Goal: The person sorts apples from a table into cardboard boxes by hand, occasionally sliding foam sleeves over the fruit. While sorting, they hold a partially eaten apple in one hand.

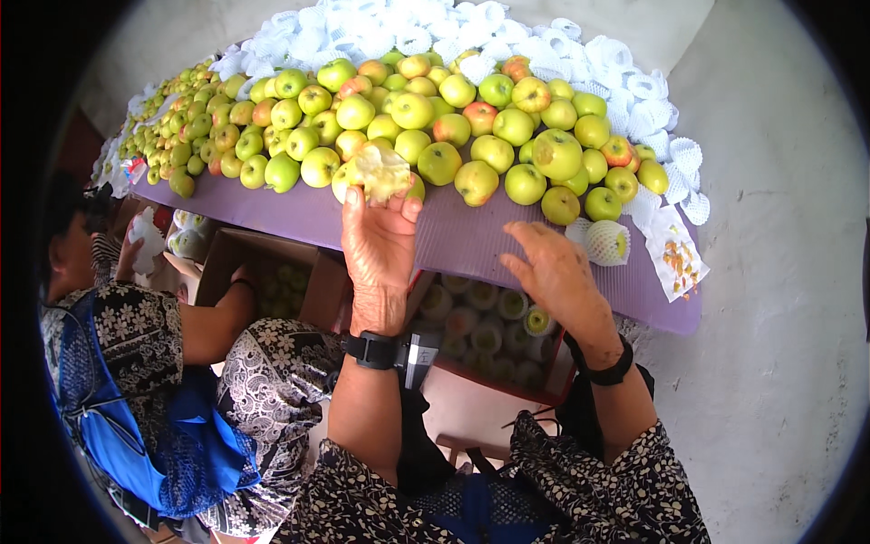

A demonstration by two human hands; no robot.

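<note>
One ragged apple (382,170), pale flesh bared, in left hand (381,240).

The pale thing (381,170) in the left hand (379,243) was too blurred to name. The counter (471,234) partly hid the netted apples (487,339) below. The co-worker (122,322) at left was partly cut off by the view's edge.

Left grip (385,238) pinches; right grip (555,270) hovers loosely.
</note>
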